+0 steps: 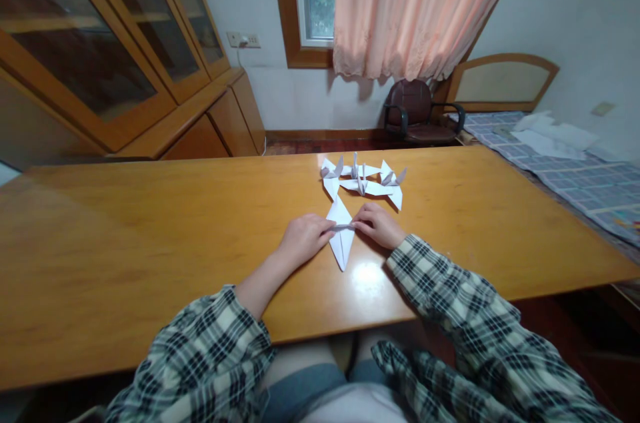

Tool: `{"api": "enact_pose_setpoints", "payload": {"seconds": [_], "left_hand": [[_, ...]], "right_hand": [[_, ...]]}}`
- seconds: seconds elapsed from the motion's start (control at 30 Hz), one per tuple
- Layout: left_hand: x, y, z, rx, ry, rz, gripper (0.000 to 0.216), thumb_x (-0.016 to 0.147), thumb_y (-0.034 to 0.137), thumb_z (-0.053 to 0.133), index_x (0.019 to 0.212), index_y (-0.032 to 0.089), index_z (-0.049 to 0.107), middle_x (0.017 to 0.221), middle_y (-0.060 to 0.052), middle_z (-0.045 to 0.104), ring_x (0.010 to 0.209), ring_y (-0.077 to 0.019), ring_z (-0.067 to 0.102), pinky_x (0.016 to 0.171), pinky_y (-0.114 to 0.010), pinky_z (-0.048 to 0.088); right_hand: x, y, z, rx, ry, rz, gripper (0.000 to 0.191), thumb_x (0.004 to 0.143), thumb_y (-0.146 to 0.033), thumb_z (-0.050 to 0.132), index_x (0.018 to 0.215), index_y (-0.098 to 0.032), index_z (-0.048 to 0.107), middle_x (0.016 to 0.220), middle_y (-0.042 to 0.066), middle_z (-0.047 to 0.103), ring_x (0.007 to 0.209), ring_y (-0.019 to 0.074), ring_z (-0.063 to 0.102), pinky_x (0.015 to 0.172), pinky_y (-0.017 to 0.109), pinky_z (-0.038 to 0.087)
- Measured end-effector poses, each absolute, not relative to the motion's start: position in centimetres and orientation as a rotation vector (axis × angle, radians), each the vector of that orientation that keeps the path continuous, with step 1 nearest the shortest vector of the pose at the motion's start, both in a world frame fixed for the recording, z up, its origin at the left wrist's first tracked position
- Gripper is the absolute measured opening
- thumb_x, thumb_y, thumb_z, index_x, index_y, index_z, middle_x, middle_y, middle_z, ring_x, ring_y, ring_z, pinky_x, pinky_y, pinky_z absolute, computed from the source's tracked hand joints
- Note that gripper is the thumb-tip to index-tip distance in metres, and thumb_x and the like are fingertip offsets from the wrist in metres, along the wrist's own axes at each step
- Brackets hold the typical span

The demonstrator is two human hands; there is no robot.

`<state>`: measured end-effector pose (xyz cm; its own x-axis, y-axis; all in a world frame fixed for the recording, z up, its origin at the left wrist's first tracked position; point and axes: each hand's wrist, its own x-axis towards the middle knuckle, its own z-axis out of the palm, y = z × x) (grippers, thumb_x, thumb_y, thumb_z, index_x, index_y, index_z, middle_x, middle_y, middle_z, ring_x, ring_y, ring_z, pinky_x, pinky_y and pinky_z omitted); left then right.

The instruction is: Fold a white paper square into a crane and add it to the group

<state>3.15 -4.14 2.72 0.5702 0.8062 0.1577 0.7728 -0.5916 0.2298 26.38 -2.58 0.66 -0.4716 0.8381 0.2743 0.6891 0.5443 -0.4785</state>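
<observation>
A sheet of white paper folded into a long diamond point(343, 249) lies on the table, one point toward me and the other away. A raised fold crosses its middle. My left hand point(306, 237) pinches the left end of that fold between thumb and fingers. On the other side my right hand point(379, 225) pinches its right end the same way. Just beyond the diamond stand several white paper cranes, among them a left crane point(331, 176), a middle crane point(367, 187) and a right crane point(392, 181). The diamond's far tip almost meets the left crane.
The wooden table point(150, 243) spreads wide on both sides, its near edge close to my lap. A glass-fronted cabinet point(165, 96) is at the left. Behind the table are a brown armchair point(417, 109), a pink curtain point(410, 9) and a bed point(565, 156) at the right.
</observation>
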Motion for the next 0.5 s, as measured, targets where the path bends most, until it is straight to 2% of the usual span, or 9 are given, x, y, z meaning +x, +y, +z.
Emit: {"api": "enact_pose_setpoints", "payload": {"seconds": [0.27,0.5], "left_hand": [[3.7,-2.7,1.0,2.46,1.401,0.639,0.029,0.086,0.024,0.054,0.115,0.024,0.057,0.091,-0.002,0.065,0.088,-0.0196,0.058,0.076,-0.031,0.046],[3.8,-2.6,0.3,2.544,1.276,0.677,0.018,0.087,0.021,0.052,0.099,0.023,0.065,0.105,-0.006,0.055,0.099,-0.021,0.053,0.087,-0.036,0.045]], "right_hand": [[24.9,-2.3,0.3,-1.47,-2.188,0.351,0.018,0.087,-0.03,0.056,0.076,-0.017,0.064,0.077,0.004,0.058,0.078,0.0177,0.052,0.071,0.03,0.037],[24.7,-2.7,0.1,-1.364,-2.196,0.286,0.006,0.085,-0.021,0.057,0.088,-0.018,0.061,0.078,0.003,0.057,0.076,0.0172,0.05,0.07,0.03,0.036]]}}
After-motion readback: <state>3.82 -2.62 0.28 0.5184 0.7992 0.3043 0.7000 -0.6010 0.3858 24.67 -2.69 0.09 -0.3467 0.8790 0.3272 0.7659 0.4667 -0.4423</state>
